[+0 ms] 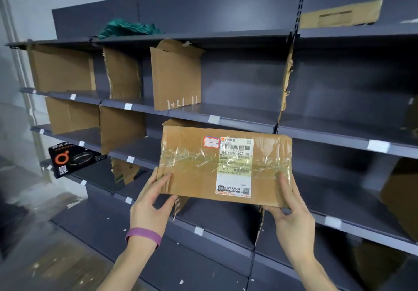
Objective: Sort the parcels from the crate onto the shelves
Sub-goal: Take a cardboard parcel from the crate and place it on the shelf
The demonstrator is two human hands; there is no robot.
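Observation:
A flat brown cardboard parcel (pixel 194 166), wrapped in clear tape, carries a white shipping label and a small red-framed sticker. I hold it up in front of the dark grey shelves (pixel 237 119). My left hand (pixel 150 202) grips its lower left corner, thumb on the front face. My right hand (pixel 291 209) grips the lower right corner the same way. A purple band sits on my left wrist. The crate is out of view.
Cardboard dividers (pixel 176 76) split the shelves into bays. A black box with an orange ring logo (pixel 72 159) lies on a lower left shelf. Green cloth (pixel 129 28) sits on the top shelf. More cardboard stands at the far right (pixel 400 195).

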